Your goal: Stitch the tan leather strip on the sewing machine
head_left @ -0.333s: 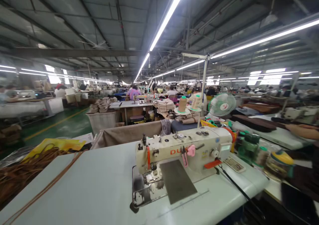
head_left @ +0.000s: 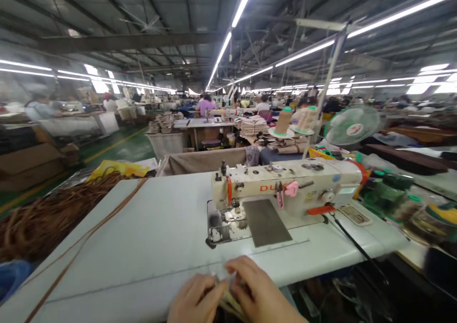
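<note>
At the near edge of the white table (head_left: 153, 227), my left hand (head_left: 195, 298) is closed, fingers curled toward my right. Beside it my right hand (head_left: 260, 294) is closed too, with its fingertips bent inward. A pale, blurred thing (head_left: 230, 301) shows between the two hands; its kind cannot be made out, and the fingers cover much of it. Just beyond the hands stands a cream sewing machine (head_left: 264, 182) with a grey plate (head_left: 267, 224) at its bed. Pink clips (head_left: 291, 189) hang on its front.
Thin brown cords (head_left: 87, 235) lie across the table's left side, from a brown heap (head_left: 53, 213). Thread cones (head_left: 283, 122) and a green fan (head_left: 352, 125) stand behind the machine. A black cable (head_left: 357, 247) runs off the right edge. Other people sit farther back.
Both my hands have come into view at the bottom, with the pale thing between them. The view has tilted down and turned left, so the machine appears higher and farther right.
</note>
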`<state>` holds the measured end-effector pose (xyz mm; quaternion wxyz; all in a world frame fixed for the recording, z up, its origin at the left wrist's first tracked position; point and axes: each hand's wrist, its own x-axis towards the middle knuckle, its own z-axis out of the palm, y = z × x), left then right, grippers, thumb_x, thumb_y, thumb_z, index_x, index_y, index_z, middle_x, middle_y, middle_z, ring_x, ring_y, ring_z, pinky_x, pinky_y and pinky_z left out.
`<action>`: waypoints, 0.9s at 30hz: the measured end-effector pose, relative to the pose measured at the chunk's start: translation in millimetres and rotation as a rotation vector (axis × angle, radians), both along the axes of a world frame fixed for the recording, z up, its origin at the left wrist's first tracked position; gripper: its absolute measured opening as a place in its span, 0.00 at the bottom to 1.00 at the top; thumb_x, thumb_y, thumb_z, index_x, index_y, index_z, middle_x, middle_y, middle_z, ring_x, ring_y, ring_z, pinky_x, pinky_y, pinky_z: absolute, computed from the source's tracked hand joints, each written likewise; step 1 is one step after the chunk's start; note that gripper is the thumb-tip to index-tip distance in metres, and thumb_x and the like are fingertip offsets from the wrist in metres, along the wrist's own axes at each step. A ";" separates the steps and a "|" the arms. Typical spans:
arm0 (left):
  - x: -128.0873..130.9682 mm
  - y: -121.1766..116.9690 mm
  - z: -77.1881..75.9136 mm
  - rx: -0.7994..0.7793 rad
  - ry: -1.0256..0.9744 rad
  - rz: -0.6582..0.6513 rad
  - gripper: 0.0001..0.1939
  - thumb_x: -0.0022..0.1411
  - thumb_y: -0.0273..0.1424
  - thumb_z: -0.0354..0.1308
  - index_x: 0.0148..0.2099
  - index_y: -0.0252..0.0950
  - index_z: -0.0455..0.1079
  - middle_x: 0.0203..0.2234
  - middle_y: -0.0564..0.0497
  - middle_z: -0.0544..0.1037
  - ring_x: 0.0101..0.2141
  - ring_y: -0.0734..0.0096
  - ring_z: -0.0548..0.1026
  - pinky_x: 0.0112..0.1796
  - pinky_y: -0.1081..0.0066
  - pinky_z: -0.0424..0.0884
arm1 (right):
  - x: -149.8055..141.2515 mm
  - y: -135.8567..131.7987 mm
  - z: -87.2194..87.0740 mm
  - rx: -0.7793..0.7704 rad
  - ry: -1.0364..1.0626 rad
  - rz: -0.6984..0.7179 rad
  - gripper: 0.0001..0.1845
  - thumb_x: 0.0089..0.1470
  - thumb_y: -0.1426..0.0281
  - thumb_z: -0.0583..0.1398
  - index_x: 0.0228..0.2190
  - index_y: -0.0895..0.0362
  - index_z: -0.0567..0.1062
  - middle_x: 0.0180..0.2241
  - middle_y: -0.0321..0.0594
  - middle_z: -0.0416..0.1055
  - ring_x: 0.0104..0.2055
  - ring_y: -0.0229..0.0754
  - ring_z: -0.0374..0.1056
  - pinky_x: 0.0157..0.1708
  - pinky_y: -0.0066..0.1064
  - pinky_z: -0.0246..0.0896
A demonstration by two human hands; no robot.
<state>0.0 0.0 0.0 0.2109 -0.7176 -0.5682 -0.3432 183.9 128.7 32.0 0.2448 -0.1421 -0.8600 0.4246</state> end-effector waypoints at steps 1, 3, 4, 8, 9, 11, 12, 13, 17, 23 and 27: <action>1.5 -0.3 14.7 0.043 0.015 0.005 0.16 0.76 0.27 0.47 0.51 0.40 0.77 0.29 0.53 0.79 0.28 0.73 0.77 0.30 0.75 0.76 | -4.1 0.7 4.5 0.028 0.033 0.007 0.27 0.62 0.80 0.56 0.59 0.50 0.71 0.53 0.46 0.70 0.56 0.45 0.69 0.59 0.40 0.68; 3.5 2.7 38.4 0.076 0.038 0.027 0.15 0.77 0.28 0.47 0.50 0.39 0.77 0.33 0.53 0.81 0.32 0.70 0.79 0.34 0.71 0.77 | -11.2 1.2 14.6 0.113 0.108 0.030 0.30 0.62 0.82 0.55 0.62 0.49 0.69 0.55 0.46 0.67 0.57 0.43 0.67 0.59 0.37 0.67; 4.1 4.6 46.6 0.093 0.038 0.037 0.14 0.77 0.28 0.48 0.50 0.39 0.76 0.34 0.53 0.82 0.33 0.70 0.80 0.35 0.70 0.78 | -14.3 1.1 19.2 0.156 0.145 0.045 0.29 0.63 0.82 0.55 0.61 0.49 0.70 0.54 0.46 0.68 0.56 0.42 0.68 0.57 0.34 0.68; 4.1 7.5 60.4 0.089 -0.034 0.061 0.13 0.77 0.28 0.49 0.51 0.39 0.76 0.38 0.54 0.84 0.36 0.71 0.80 0.38 0.71 0.78 | -24.0 -1.2 27.6 0.248 0.262 0.037 0.25 0.64 0.83 0.54 0.59 0.53 0.70 0.51 0.46 0.68 0.54 0.40 0.68 0.54 0.31 0.70; 3.7 7.3 61.0 0.085 -0.062 0.055 0.13 0.77 0.27 0.49 0.52 0.38 0.76 0.38 0.53 0.84 0.37 0.71 0.80 0.39 0.72 0.78 | -25.3 -1.9 27.6 0.275 0.277 0.023 0.25 0.64 0.83 0.54 0.59 0.54 0.70 0.52 0.47 0.68 0.54 0.41 0.68 0.54 0.31 0.70; 2.5 7.0 60.2 0.093 -0.134 0.030 0.11 0.76 0.26 0.52 0.52 0.37 0.76 0.38 0.51 0.84 0.38 0.71 0.80 0.41 0.72 0.79 | -26.2 -3.5 27.4 0.355 0.281 -0.019 0.25 0.65 0.82 0.55 0.60 0.55 0.69 0.52 0.49 0.69 0.55 0.42 0.68 0.55 0.33 0.71; 1.7 7.0 58.7 0.100 -0.187 0.018 0.11 0.75 0.25 0.54 0.52 0.37 0.76 0.39 0.50 0.84 0.38 0.71 0.80 0.42 0.72 0.79 | -25.8 -4.3 28.1 0.410 0.278 -0.042 0.24 0.66 0.80 0.55 0.60 0.55 0.68 0.52 0.49 0.70 0.55 0.43 0.69 0.54 0.34 0.71; 0.9 7.1 56.4 0.094 -0.255 0.008 0.11 0.74 0.24 0.55 0.53 0.37 0.76 0.40 0.50 0.84 0.39 0.71 0.80 0.44 0.72 0.79 | -25.0 -5.2 29.5 0.475 0.274 -0.060 0.22 0.66 0.79 0.57 0.60 0.55 0.69 0.51 0.49 0.71 0.54 0.43 0.69 0.53 0.35 0.72; -4.5 9.3 39.5 -0.081 -0.672 -0.021 0.12 0.72 0.27 0.58 0.54 0.42 0.78 0.45 0.50 0.84 0.44 0.70 0.82 0.48 0.71 0.80 | -21.6 -6.9 41.2 0.724 0.234 -0.010 0.16 0.68 0.69 0.61 0.55 0.56 0.72 0.47 0.47 0.76 0.48 0.44 0.72 0.47 0.38 0.72; -18.1 23.4 15.8 -0.446 -1.296 -0.148 0.22 0.69 0.33 0.59 0.63 0.38 0.74 0.56 0.44 0.80 0.53 0.59 0.81 0.55 0.62 0.79 | -22.0 9.5 47.3 0.912 0.167 0.095 0.15 0.69 0.75 0.56 0.55 0.61 0.74 0.51 0.49 0.78 0.54 0.46 0.73 0.55 0.41 0.71; -27.1 39.3 15.1 -0.497 -1.155 -0.109 0.26 0.64 0.26 0.56 0.64 0.40 0.74 0.60 0.46 0.77 0.55 0.58 0.79 0.58 0.57 0.77 | -27.3 30.4 37.7 0.976 0.153 0.092 0.16 0.70 0.74 0.55 0.54 0.62 0.76 0.54 0.51 0.77 0.58 0.49 0.71 0.58 0.44 0.70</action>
